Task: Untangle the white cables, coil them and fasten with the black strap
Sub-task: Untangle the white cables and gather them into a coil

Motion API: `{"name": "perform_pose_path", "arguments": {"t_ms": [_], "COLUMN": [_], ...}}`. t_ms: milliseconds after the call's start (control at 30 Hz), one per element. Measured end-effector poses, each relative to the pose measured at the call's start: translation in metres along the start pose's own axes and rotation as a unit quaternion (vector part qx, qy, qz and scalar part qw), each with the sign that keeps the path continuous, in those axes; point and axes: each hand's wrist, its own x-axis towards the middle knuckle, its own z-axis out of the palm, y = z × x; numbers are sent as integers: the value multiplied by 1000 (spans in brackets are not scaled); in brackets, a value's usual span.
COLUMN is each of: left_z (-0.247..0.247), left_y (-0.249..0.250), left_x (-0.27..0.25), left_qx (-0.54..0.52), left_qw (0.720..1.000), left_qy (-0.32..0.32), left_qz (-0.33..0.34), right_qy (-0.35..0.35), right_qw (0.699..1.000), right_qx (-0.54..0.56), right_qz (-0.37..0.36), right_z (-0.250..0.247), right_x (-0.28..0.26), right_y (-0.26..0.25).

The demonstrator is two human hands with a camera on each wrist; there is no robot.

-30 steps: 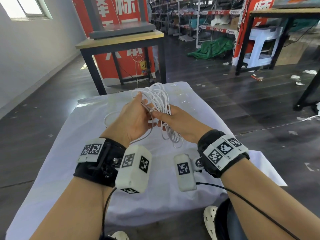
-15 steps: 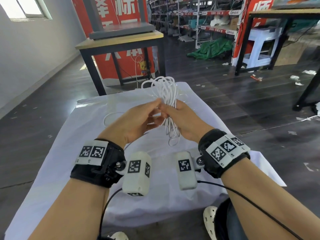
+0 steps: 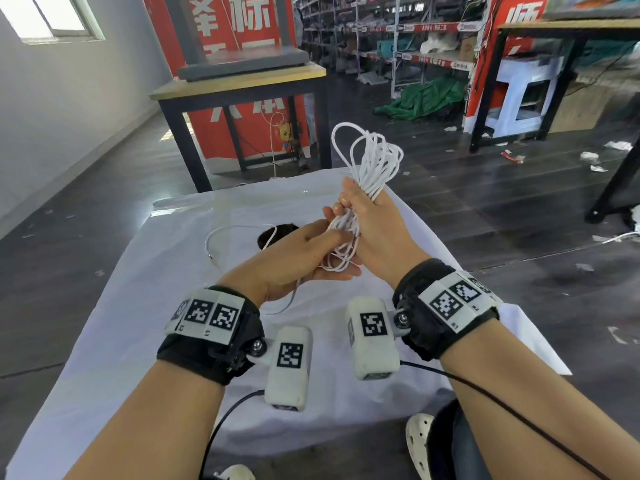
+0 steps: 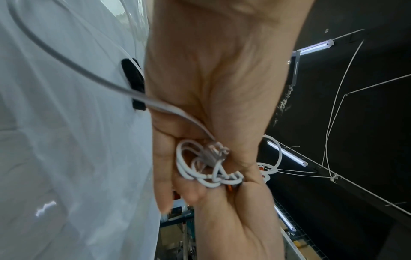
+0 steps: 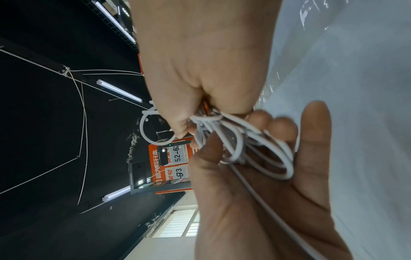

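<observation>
My right hand [image 3: 349, 209] grips a bundle of white cables [image 3: 372, 161] round its middle and holds it upright above the table. The upper loops fan out over the fist. My left hand [image 3: 334, 254] lies palm up below and holds the lower loops [image 5: 255, 140] between thumb and fingers. One loose cable tail [image 3: 221, 233] runs from the left palm [image 4: 211, 79] down onto the cloth. The black strap [image 3: 273, 233] lies on the cloth just beyond the left hand, also seen as a dark strip [image 4: 133, 79] beside the wrist.
The table is covered by a white cloth [image 3: 138, 341] with its far edge close behind the hands. Beyond it stand a black-legged wooden table [image 3: 242, 88], red banners and shelving. Litter lies on the dark floor to the right.
The right hand has lifted the bundle and turned it upright. The left hand has slid down to the lower loops, and the black strap now shows on the cloth.
</observation>
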Motion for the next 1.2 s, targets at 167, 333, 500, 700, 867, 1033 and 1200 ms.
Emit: {"name": "perform_pose_path", "arguments": {"t_ms": [167, 333, 500, 700, 867, 1033, 1200], "left_z": [-3, -7, -10, -48, -57, -60, -51], "left_y": [0, 4, 11, 6, 4, 13, 20], "left_x": [-3, -8, -16, -23, -25, -33, -37], "left_qx": [-2, 13, 130, 226, 219, 170, 170], "left_qw": [1000, 998, 986, 970, 974, 985, 984], "left_qy": [4, -32, -80, -41, 17, 29, -60], "left_qz": [-7, -48, -64, -74, -51, -9, -16], "right_qy": [-43, -64, 19, 221, 278, 219, -16], "right_qw": [998, 993, 999, 970, 942, 915, 891], "right_qx": [1, -67, 33, -9, -126, -309, -454], "right_qz": [48, 66, 15, -97, -142, -141, 26], "right_z": [-7, -11, -10, -33, -42, -49, -33], "right_x": [3, 2, 5, 22, 24, 32, 14], "right_y": [-2, -5, -1, -11, -14, -7, 6]}}
